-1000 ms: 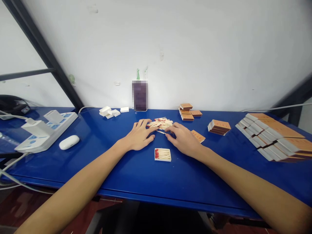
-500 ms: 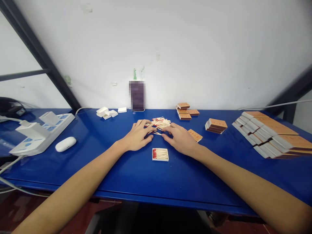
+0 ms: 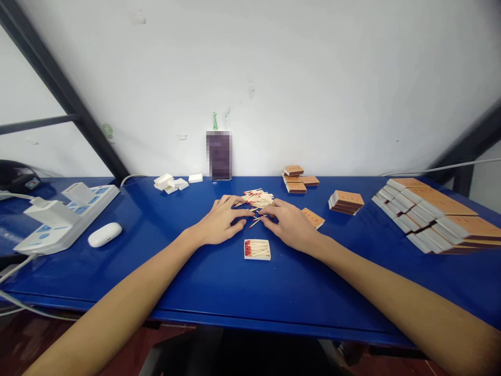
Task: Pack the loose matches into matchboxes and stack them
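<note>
A loose pile of red-tipped matches (image 3: 258, 199) lies on the blue table (image 3: 219, 282). My left hand (image 3: 222, 222) rests flat beside the pile, fingers spread, its fingertips touching a few matches at the near edge. My right hand (image 3: 288, 223) lies opposite it, fingers curled down onto a couple of matches (image 3: 255, 221) drawn out of the pile. Just in front of both hands sits an open white tray (image 3: 257, 249) full of matches, heads to the left. An orange matchbox sleeve (image 3: 313, 216) lies right beside my right hand.
Stacks of orange matchboxes (image 3: 346, 201) and a big block of them (image 3: 434, 219) stand on the right, more (image 3: 299, 179) at the back. White trays (image 3: 173, 182), a power strip (image 3: 62, 214) and a white earbud case (image 3: 104, 234) lie on the left. A blurred dark object (image 3: 219, 155) leans on the wall.
Both hands have drawn slightly toward me, pulling a few matches out of the pile's near edge. The camera view shifted a little.
</note>
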A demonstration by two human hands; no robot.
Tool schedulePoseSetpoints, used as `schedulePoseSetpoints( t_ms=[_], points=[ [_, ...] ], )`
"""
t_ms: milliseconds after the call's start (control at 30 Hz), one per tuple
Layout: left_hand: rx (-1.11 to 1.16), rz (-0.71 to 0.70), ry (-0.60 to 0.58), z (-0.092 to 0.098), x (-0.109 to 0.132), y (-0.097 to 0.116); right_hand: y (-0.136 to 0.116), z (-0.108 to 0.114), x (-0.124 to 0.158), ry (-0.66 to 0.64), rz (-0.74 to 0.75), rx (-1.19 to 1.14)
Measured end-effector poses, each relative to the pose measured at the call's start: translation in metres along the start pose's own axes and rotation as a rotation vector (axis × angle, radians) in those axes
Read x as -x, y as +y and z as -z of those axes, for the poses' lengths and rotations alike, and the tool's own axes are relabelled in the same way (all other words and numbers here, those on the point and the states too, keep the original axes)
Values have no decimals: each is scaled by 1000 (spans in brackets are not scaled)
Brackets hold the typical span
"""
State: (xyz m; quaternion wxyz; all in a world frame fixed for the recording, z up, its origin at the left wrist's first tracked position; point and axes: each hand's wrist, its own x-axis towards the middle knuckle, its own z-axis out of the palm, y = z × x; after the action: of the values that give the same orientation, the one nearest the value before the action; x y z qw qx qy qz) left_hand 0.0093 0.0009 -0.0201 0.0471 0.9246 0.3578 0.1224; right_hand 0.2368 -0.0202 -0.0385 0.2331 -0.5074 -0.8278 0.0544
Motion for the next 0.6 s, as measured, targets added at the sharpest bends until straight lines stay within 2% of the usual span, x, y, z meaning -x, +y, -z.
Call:
schedulePoseSetpoints(
  t_ms=[267,500,600],
  points=[
    [-30,63,65,-3,-1,-4,1,3,3,16,3,-9],
    [-49,-54,53,1,1,2,0,4,3,14,-26,-3],
    [-31,-22,71,0,0,2,1,5,2,-17,-32,-33]
  ],
)
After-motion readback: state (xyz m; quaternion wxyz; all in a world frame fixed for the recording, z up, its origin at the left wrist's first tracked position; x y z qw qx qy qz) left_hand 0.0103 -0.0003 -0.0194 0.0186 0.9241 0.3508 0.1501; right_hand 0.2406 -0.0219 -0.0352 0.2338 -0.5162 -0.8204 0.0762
